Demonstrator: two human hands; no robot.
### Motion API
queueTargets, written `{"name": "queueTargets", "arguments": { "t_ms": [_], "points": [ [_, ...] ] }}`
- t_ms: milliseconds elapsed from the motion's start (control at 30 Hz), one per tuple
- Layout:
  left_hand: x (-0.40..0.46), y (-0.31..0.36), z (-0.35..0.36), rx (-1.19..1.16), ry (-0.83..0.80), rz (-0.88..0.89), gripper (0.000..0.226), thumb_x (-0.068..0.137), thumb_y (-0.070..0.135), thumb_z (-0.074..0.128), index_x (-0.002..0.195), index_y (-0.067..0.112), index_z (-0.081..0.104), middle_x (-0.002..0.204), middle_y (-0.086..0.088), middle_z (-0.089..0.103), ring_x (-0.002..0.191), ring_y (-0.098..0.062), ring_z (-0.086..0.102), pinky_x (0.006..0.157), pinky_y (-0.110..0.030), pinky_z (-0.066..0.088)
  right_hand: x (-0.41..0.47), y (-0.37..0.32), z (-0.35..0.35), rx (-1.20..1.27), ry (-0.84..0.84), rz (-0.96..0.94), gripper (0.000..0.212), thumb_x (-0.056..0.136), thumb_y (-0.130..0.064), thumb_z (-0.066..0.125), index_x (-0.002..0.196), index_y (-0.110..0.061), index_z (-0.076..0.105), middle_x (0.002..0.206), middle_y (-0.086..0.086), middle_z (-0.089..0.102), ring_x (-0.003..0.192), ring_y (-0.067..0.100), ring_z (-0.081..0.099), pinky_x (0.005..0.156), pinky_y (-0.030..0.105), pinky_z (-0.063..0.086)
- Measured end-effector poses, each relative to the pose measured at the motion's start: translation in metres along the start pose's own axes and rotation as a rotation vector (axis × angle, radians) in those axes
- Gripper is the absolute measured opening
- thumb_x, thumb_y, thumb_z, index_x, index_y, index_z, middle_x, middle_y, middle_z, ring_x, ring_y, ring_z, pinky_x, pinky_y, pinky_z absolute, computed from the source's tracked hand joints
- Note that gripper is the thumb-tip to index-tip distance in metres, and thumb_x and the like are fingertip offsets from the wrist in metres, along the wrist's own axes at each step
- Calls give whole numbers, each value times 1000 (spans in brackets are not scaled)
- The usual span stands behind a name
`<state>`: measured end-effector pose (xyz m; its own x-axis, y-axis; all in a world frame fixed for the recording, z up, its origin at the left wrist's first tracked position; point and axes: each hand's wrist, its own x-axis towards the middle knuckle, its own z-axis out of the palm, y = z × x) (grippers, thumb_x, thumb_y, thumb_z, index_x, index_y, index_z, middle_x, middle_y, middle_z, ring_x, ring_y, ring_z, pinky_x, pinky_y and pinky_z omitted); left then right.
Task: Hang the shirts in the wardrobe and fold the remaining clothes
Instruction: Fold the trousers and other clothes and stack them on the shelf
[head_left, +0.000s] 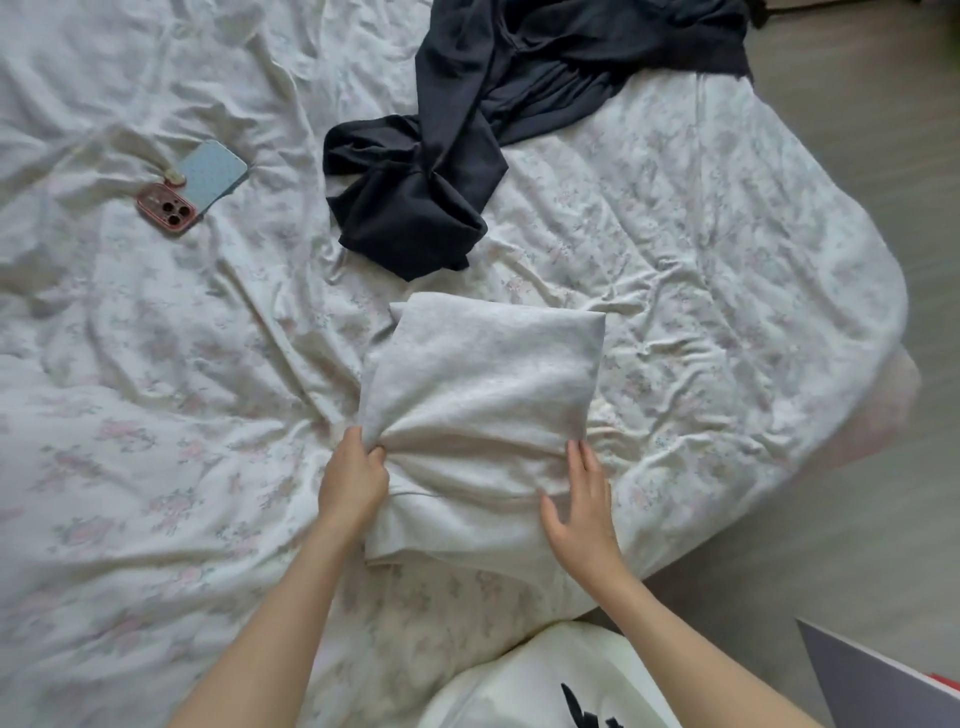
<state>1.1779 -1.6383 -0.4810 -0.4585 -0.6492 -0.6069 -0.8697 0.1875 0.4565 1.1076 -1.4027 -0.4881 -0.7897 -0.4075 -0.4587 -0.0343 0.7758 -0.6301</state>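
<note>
**Grey garment nearly folded, dark clothes still waiting**

On the floral bedspread (675, 218), the left hand (353, 480) pinches the bunched edge of the folded light-grey garment (483, 400); the right hand (582, 512) lies flat on it, fingers spread. The crumpled dark garment (431, 171) behind looks untouched, likely next.

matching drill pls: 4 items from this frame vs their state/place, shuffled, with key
Items
1. light grey folded garment
2. dark navy crumpled garment
3. pink-cased phone
4. right hand

States
A. lies face down, far left on the bed
B. flat on the grey cloth, fingers straight
C. unfolded heap, far side
D. gripped at its left edge by the left hand

Pairs: 1-D, 2-C, 3-A, 4-B
</note>
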Motion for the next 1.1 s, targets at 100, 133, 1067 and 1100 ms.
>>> {"name": "queueTargets", "arguments": {
  "t_ms": [100, 133, 1067, 1100],
  "points": [
    [-5, 19, 10, 75, 26, -10, 40, 92, 21, 45, 126, 2, 39, 132, -16, 39, 113, -33, 45, 89, -42, 40, -10, 17, 1, 119, -149, 157, 78, 91, -18, 46, 147, -34, -6, 155, -16, -3, 139, 0, 4, 109, 22, 13],
    [-9, 23, 13, 75, 48, -22, 49, 91, 29, 48, 130, 3, 37, 138, -15, 34, 121, -33, 40, 96, -44, 37, -12, 20, 1, 114, -183, 151, 81, 89, -17, 46, 147, -35, -8, 155, -17, -4, 137, -4, 4, 109, 21, 13],
    [27, 157, 116, 783, -167, 654, 66, 94, 48, 39, 148, 38, 2, 158, 4, -8, 143, -32, -9, 107, -66, 7, -44, 46, -46, -124, -414, -146, 17, 95, -9, 39, 79, -12, 45, 74, 0, 45, 72, 23, 44, 62, 34, 30],
    [28, 156, 116, 783, -166, 651, 66, 94, 48, 39, 148, 38, 1, 158, 4, -8, 144, -32, -9, 107, -65, 7, -48, 45, -45, -104, -426, -148, 18, 95, -9, 40, 78, -12, 42, 72, 0, 43, 70, 22, 41, 60, 34, 27]
  ]
}}
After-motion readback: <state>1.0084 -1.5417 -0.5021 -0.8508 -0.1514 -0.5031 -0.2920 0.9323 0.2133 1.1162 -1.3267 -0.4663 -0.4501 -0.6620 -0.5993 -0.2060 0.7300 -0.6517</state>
